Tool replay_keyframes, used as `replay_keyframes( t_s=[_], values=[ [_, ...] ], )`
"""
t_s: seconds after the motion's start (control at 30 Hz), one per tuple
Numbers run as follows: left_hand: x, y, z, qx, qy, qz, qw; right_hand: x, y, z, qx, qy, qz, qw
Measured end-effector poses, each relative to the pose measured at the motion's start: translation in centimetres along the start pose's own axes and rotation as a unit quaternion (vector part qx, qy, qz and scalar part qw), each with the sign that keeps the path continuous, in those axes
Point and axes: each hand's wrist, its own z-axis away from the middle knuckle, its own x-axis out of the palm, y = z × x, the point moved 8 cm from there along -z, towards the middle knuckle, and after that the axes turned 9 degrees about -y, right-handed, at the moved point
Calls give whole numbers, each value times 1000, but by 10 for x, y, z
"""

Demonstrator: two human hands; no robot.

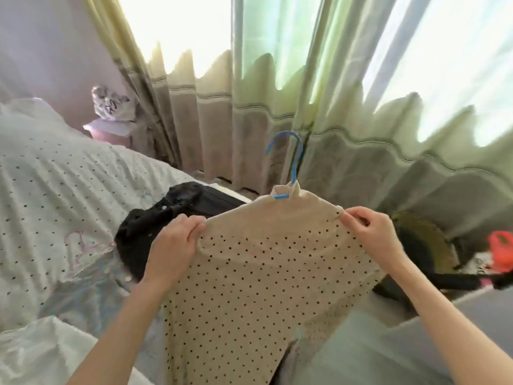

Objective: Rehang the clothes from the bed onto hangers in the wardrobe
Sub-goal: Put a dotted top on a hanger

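Note:
A beige garment with small dark dots [258, 273] hangs on a blue hanger [288, 159], whose hook sticks up out of the collar. My left hand [175, 243] grips the garment's left shoulder. My right hand [372, 234] pinches its right shoulder. I hold it up over the edge of the bed [55, 190]. A black garment [166, 212] lies crumpled on the bed just behind my left hand. The wardrobe is not in view.
Green curtains [277, 93] cover a bright window straight ahead. A pink bedside stand with a grey bag [113, 107] sits at the back left. To the right are a dark round object [422, 245] and an orange item [502, 251].

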Motion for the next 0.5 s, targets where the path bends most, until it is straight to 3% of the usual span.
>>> replay_keyframes(
  t_s=[0.27, 0.5],
  values=[
    [81, 206, -48, 197, -61, 47, 977, -186, 80, 115, 78, 200, -15, 977],
    [148, 362, -36, 280, -80, 116, 950, -302, 140, 226, 104, 318, -43, 942]
  ],
)
